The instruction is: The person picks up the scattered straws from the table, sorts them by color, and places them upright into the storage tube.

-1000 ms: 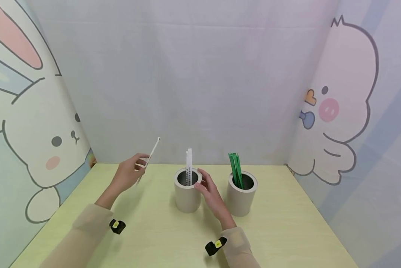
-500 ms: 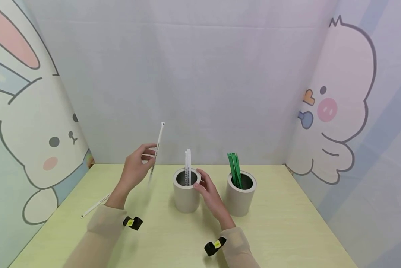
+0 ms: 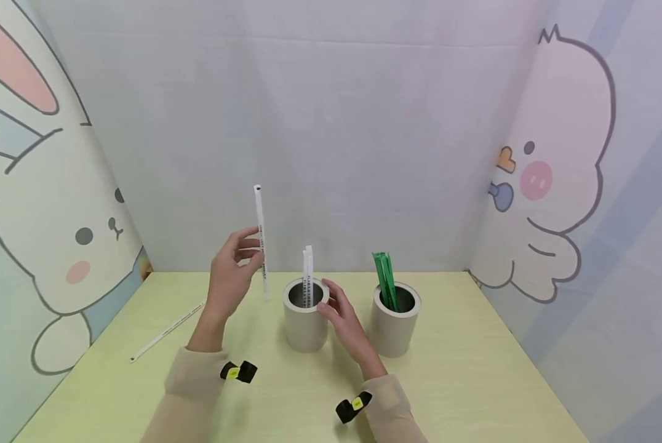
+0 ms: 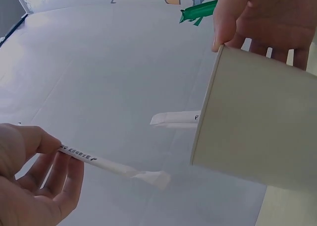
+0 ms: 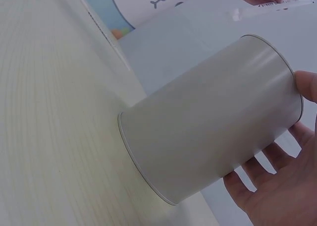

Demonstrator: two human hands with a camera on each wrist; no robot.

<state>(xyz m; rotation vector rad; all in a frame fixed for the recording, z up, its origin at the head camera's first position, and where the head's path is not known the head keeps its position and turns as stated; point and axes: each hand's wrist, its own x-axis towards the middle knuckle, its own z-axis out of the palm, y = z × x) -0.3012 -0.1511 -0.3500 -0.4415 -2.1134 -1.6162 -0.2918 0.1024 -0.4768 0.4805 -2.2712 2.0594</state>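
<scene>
My left hand [image 3: 230,274] pinches a white paper-wrapped straw [image 3: 260,212] with black print between thumb and fingertips. The straw stands almost upright above the table, left of a beige-grey cylindrical cup [image 3: 306,329], without touching it. In the left wrist view, this straw [image 4: 106,165] has a flat paper end pointing away from the fingers. Several similar white wrapped straws [image 3: 308,267] stand in the cup. My right hand [image 3: 346,317] holds the cup near its rim from the right side. Thumb at the rim, its fingers partly pass behind the cup [image 5: 208,127] in the right wrist view.
A second matching cup [image 3: 395,329] with several green-wrapped sticks [image 3: 385,277] stands right of the held one. Another white wrapped straw [image 3: 165,333] lies on the table [image 3: 303,403] at the left. A grey curtain [image 3: 331,154] hangs behind the table.
My left hand has moved right and up toward the cup, turning its straw from tilted to nearly upright. The straw lying on the table has come into sight. My right hand stays on the cup.
</scene>
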